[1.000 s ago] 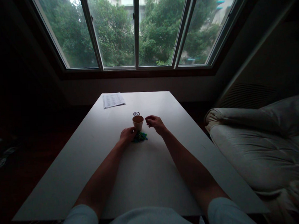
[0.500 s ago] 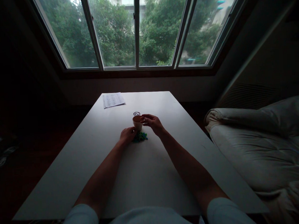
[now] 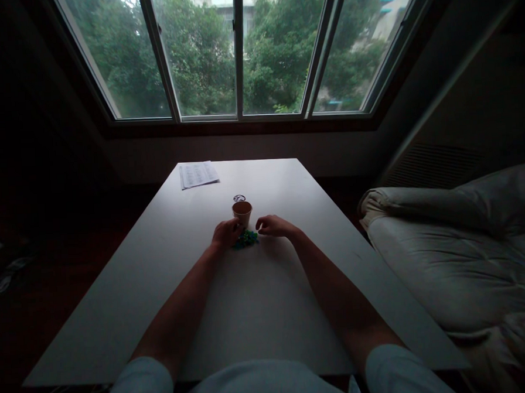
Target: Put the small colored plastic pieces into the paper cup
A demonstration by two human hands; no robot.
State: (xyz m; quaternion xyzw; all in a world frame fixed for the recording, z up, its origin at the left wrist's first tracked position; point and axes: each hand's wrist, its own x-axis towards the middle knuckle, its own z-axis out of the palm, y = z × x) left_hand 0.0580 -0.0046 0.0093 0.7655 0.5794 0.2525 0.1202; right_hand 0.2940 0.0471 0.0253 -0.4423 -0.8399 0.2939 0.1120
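Observation:
A small cup (image 3: 242,211), brownish inside with a paler outer wall, stands upright on the white table (image 3: 260,314). In front of its base lies a small pile of green and blue pieces (image 3: 246,239), too small to make out singly. My left hand (image 3: 226,232) is at the cup's lower left, just over the pile's left edge. Its fingers are bent together, and whatever they hold is hidden. To the right of the pile, my right hand (image 3: 274,226) hovers low with fingers bent and slightly apart, nothing visible in them.
Behind the cup lies a small dark looped item (image 3: 239,198). Printed sheets of paper (image 3: 198,174) rest at the table's far left corner. A pale padded sofa (image 3: 442,257) stands along the right side, and a window (image 3: 237,57) is beyond the table.
My right hand has left the cup's rim and come down toward me, to the right of the pile. My left hand has shifted slightly up along the cup's lower left side.

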